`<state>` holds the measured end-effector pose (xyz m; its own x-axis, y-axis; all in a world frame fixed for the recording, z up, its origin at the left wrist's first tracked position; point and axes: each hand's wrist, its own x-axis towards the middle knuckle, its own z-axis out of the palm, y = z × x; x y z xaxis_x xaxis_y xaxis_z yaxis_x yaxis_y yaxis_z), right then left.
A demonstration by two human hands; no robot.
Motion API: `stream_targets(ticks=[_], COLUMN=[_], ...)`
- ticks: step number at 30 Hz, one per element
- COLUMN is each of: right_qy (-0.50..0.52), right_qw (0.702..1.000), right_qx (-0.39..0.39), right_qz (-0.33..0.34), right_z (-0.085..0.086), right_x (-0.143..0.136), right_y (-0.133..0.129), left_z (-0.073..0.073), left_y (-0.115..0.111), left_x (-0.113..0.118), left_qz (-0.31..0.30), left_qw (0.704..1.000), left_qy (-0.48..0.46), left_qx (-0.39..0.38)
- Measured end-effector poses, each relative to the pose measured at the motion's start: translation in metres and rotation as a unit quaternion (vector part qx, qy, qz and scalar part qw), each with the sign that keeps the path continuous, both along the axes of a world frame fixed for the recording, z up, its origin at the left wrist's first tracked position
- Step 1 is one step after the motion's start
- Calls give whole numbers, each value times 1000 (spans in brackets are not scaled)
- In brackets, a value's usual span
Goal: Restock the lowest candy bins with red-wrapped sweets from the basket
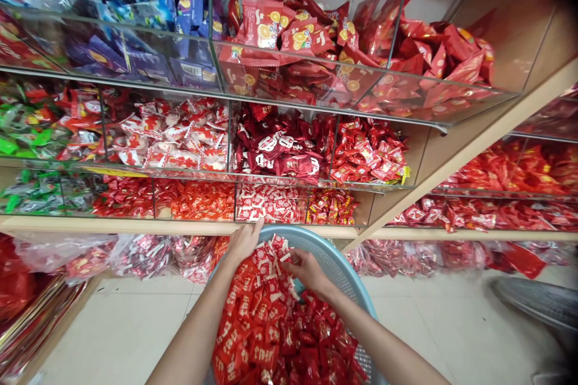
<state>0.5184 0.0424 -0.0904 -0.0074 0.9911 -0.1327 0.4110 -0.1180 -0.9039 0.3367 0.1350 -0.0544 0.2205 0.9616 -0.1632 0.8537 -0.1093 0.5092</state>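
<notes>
A blue-green plastic basket (356, 289) sits low in front of me, holding several kinds of wrapped candies. Orange-red candies (246, 328) fill its left side and darker red candies (316, 343) its right. Red-and-white candies (271, 258) lie at the far end. My left hand (244, 243) is closed at the basket's far left rim, its fingertips partly hidden. Over the red-and-white candies, my right hand (309, 271) has its fingers curled and pinched together at a wrapped candy (288, 257).
Just beyond the basket rises a wooden shelf unit (189, 227) with clear-fronted bins of wrapped candies. Bagged candies (139, 255) lie under it on the tiled floor (135, 313). A dark rounded object (537, 301) stands at the right.
</notes>
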Motion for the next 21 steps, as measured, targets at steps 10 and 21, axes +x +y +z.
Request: stream_targets(ticks=[10, 21], right_qy=[-102, -106], right_qw=[994, 993], right_qx=[24, 35], right_qz=[-36, -45], right_z=[-2, -3], right_x=[-17, -19], right_y=[2, -5], left_z=[1, 3], left_y=[-1, -1], left_x=[0, 1], left_qz=[2, 6], left_qw=[1000, 1000], left_qy=[1, -2], left_qx=[3, -6])
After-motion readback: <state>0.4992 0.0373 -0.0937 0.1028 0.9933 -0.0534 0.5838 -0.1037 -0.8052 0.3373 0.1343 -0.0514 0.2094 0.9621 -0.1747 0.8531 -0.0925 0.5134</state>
